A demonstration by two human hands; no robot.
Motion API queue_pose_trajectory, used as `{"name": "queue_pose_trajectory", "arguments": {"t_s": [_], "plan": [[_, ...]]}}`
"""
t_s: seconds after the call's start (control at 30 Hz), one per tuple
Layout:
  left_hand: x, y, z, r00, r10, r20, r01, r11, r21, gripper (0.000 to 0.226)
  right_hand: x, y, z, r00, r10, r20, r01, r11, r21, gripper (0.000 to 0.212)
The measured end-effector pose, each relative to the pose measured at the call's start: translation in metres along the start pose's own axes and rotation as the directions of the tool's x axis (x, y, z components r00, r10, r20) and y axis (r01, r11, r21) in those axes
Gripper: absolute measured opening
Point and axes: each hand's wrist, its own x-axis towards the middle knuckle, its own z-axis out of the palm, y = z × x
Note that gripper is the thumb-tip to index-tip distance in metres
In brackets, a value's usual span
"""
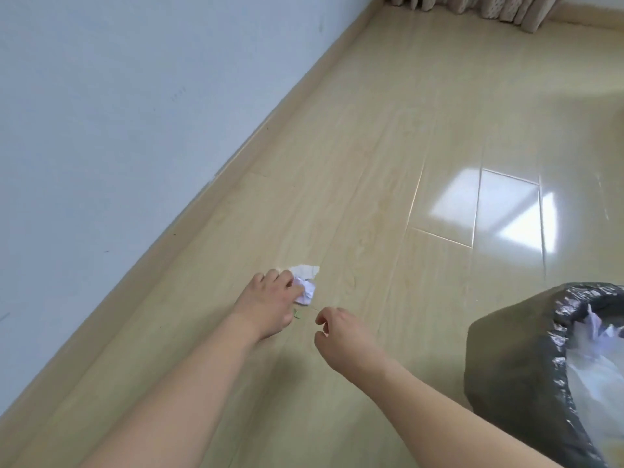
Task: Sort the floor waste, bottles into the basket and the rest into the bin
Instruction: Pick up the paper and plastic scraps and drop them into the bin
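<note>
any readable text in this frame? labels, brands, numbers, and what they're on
None: no legible text anywhere in the head view.
Crumpled white paper wad held by the left hand: no print visible.
Dark grey bin with black plastic liner: no label visible on the side shown.
Pale blue wall: only faint scuff marks, not writing.
Right hand holds nothing.
</note>
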Motion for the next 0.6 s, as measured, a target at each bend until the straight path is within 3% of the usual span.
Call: {"name": "queue_pose_trajectory", "arguments": {"t_s": [0.1, 0.2, 0.3, 0.43, 0.6], "plan": [[0.006, -0.009, 0.021, 0.983, 0.059, -0.171, -0.049, 0.997, 0.063, 0.029, 0.021, -0.006, 0.017, 1.000, -0.005, 0.004, 0.005, 1.000, -0.001, 0.036], [0.008, -0.020, 0.033, 0.963, 0.023, -0.269, -0.021, 1.000, 0.009, 0.039, 0.038, -0.011, 0.030, 0.999, 0.005, -0.037, -0.005, 1.000, 0.010, 0.031], [0.007, -0.029, 0.037, 0.954, -0.024, -0.298, 0.011, 0.999, -0.046, 0.053, 0.049, -0.015, 0.038, 0.995, 0.002, -0.100, -0.004, 1.000, -0.018, 0.025], [0.008, -0.031, 0.047, 0.950, -0.013, -0.311, -0.019, 0.995, -0.100, 0.031, 0.057, -0.018, 0.042, 0.990, -0.005, -0.139, -0.005, 0.997, -0.077, 0.019], [0.002, -0.018, 0.051, 0.955, -0.105, -0.277, 0.055, 0.982, -0.181, 0.032, 0.068, -0.022, 0.046, 0.993, 0.053, -0.106, -0.064, 0.992, -0.107, 0.016]]}}
